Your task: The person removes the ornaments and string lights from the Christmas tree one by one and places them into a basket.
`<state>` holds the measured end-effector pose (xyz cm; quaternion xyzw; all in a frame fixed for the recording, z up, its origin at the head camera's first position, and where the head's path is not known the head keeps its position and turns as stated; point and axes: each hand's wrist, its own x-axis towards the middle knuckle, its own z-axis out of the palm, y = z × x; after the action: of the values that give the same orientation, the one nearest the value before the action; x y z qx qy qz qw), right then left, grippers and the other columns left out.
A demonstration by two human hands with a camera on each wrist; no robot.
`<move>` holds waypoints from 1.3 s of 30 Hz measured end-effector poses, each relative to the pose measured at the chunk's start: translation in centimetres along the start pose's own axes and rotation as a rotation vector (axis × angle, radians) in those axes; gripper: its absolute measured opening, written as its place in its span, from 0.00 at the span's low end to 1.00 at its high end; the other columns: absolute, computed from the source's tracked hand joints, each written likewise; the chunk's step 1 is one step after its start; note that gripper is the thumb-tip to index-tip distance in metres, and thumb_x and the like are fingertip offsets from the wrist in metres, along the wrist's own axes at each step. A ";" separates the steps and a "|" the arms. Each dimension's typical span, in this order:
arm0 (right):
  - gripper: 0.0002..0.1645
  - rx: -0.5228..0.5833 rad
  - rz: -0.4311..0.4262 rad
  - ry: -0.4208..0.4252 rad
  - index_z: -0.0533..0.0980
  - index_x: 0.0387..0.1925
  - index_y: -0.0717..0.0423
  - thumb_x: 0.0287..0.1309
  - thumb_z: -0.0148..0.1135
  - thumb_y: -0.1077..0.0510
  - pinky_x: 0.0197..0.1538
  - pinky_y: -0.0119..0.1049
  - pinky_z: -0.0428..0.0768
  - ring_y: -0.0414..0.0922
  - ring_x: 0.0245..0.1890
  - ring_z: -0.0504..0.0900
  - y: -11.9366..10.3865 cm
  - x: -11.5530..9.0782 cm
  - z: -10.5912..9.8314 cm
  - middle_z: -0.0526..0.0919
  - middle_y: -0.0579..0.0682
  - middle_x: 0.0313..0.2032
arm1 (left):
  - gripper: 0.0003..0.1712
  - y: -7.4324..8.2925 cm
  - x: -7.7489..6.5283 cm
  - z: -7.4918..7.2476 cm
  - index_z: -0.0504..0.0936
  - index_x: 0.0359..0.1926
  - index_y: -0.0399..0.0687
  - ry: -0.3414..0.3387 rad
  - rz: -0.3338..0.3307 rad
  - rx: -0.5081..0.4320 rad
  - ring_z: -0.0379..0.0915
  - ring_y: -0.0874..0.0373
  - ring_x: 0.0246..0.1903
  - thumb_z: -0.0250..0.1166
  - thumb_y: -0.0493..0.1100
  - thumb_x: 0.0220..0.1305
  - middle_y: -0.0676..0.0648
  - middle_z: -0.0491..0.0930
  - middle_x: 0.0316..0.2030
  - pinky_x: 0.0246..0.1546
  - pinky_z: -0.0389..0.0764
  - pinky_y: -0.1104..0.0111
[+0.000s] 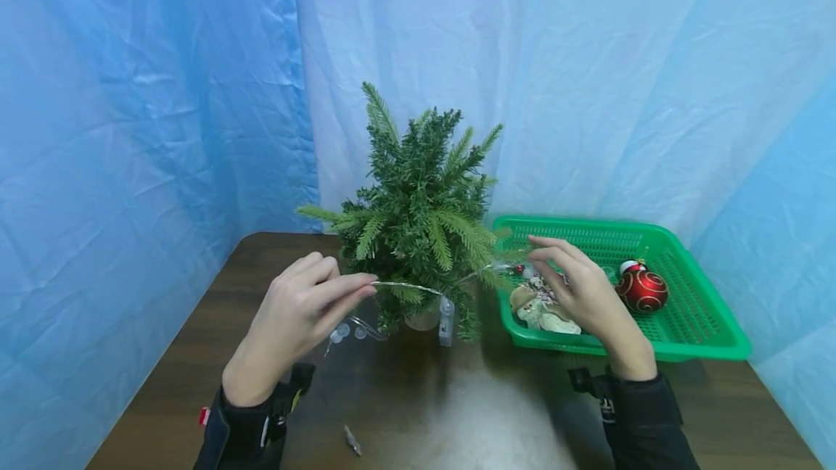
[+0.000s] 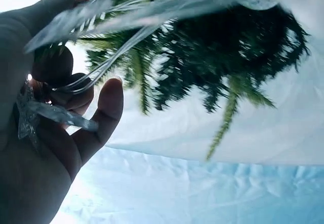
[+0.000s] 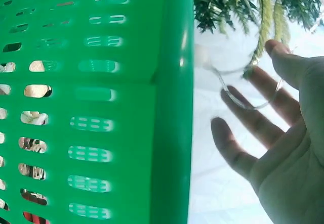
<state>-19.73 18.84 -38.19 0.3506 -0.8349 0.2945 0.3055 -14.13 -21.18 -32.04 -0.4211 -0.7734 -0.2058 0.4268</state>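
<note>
A small artificial Christmas tree (image 1: pixel 421 216) stands upright on the table. At its lower left my left hand (image 1: pixel 297 310) pinches the clear wire of the string lights (image 1: pixel 408 285) between thumb and fingers. Clear star-shaped pieces (image 2: pixel 28 113) lie against that palm in the left wrist view. From the wire hangs a transparent battery box (image 1: pixel 446 321), in front of the trunk. My right hand (image 1: pixel 581 289) is at the tree's right side, fingers spread and loosely bent. In the right wrist view, a loop of wire (image 3: pixel 248 106) passes by its fingers, close to a branch tip (image 3: pixel 263 27).
A green plastic basket (image 1: pixel 712 310) stands right of the tree, partly beneath my right hand. It holds a red bauble (image 1: pixel 642 289) and pale ornaments (image 1: pixel 545 310). A small grey object (image 1: pixel 353 441) lies near the table's front. Blue curtains (image 1: pixel 555 78) hang behind.
</note>
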 end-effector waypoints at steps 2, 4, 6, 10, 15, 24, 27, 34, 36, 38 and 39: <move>0.18 0.013 -0.003 -0.017 0.82 0.46 0.55 0.58 0.67 0.75 0.45 0.36 0.78 0.48 0.54 0.81 0.0 0.0 -0.1 0.82 0.52 0.55 | 0.20 -0.7 -0.3 0.1 0.91 0.41 0.48 -0.010 -0.022 0.021 0.49 0.62 0.23 0.58 0.53 0.76 0.58 0.56 0.21 0.27 0.53 0.71; 0.18 0.040 -0.011 -0.035 0.82 0.46 0.54 0.57 0.69 0.74 0.46 0.34 0.78 0.45 0.51 0.81 0.0 0.0 -0.3 0.83 0.49 0.51 | 0.19 -1.4 -0.7 0.1 0.91 0.41 0.48 -0.015 -0.051 0.044 0.49 0.61 0.23 0.59 0.53 0.76 0.58 0.56 0.21 0.27 0.53 0.71; 0.19 0.065 -0.033 -0.047 0.83 0.46 0.54 0.55 0.71 0.73 0.48 0.30 0.78 0.42 0.48 0.82 -0.1 0.0 -0.3 0.84 0.46 0.47 | 0.16 -2.1 -1.1 0.0 0.91 0.41 0.47 -0.021 -0.085 0.060 0.50 0.60 0.24 0.62 0.51 0.73 0.58 0.56 0.21 0.28 0.52 0.71; 0.23 0.105 -0.081 -0.070 0.85 0.48 0.56 0.50 0.74 0.73 0.44 0.24 0.77 0.41 0.43 0.84 -0.3 0.1 -0.4 0.86 0.46 0.44 | 0.09 -2.6 -1.6 -0.4 0.91 0.43 0.47 -0.064 -0.141 0.078 0.50 0.60 0.24 0.70 0.44 0.65 0.58 0.56 0.22 0.29 0.50 0.72; 0.22 0.106 -0.080 -0.136 0.86 0.49 0.55 0.51 0.74 0.72 0.41 0.23 0.77 0.39 0.42 0.84 -0.5 0.1 -0.8 0.85 0.46 0.45 | 0.12 -1.8 -1.2 -0.8 0.91 0.43 0.48 -0.085 -0.136 0.090 0.51 0.60 0.24 0.66 0.50 0.71 0.58 0.57 0.22 0.29 0.51 0.72; 0.24 0.137 -0.018 -0.300 0.83 0.55 0.57 0.57 0.69 0.74 0.35 0.30 0.80 0.37 0.40 0.83 -0.6 -0.4 -1.7 0.85 0.45 0.46 | 0.25 1.0 0.3 -2.1 0.92 0.38 0.49 -0.004 -0.079 0.094 0.49 0.62 0.23 0.55 0.58 0.77 0.59 0.55 0.21 0.26 0.51 0.73; 0.23 0.166 -0.004 -0.301 0.83 0.55 0.58 0.59 0.66 0.75 0.34 0.30 0.79 0.39 0.37 0.83 -0.5 -0.3 -1.8 0.86 0.47 0.46 | 0.24 1.8 0.6 -2.2 0.92 0.38 0.49 -0.013 -0.069 0.073 0.50 0.63 0.23 0.56 0.56 0.77 0.59 0.56 0.21 0.24 0.51 0.74; 0.23 0.195 0.034 -0.206 0.83 0.55 0.57 0.61 0.63 0.76 0.31 0.26 0.72 0.39 0.31 0.79 -0.3 -0.3 -1.9 0.87 0.49 0.45 | 0.19 2.8 0.5 -1.4 0.91 0.42 0.50 -0.120 -0.089 0.056 0.56 0.63 0.22 0.58 0.54 0.77 0.58 0.63 0.22 0.19 0.54 0.75; 0.22 0.166 0.055 -0.175 0.84 0.54 0.56 0.61 0.64 0.75 0.34 0.24 0.74 0.40 0.33 0.82 -0.3 -0.3 -1.9 0.87 0.48 0.45 | 0.17 3.0 0.3 -1.0 0.91 0.42 0.51 -0.162 -0.111 0.052 0.57 0.63 0.22 0.59 0.53 0.76 0.58 0.64 0.23 0.19 0.56 0.74; 0.21 0.140 0.080 -0.161 0.84 0.53 0.57 0.61 0.64 0.75 0.38 0.23 0.76 0.42 0.36 0.84 -0.2 -0.4 -1.9 0.87 0.49 0.45 | 0.16 3.1 0.2 -0.7 0.91 0.43 0.52 -0.193 -0.120 0.046 0.58 0.63 0.22 0.60 0.53 0.75 0.58 0.65 0.23 0.19 0.57 0.74; 0.20 0.128 0.092 -0.160 0.84 0.52 0.58 0.61 0.64 0.75 0.40 0.23 0.77 0.43 0.38 0.85 -0.1 -0.4 -2.0 0.87 0.50 0.44 | 0.15 3.1 0.2 -0.5 0.91 0.43 0.52 -0.203 -0.122 0.042 0.59 0.64 0.22 0.61 0.52 0.75 0.58 0.66 0.24 0.19 0.58 0.75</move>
<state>-18.78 20.33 -37.20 0.3531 -0.8513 0.3320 0.2012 -11.38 -19.66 -31.72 -0.3831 -0.8410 -0.1713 0.3416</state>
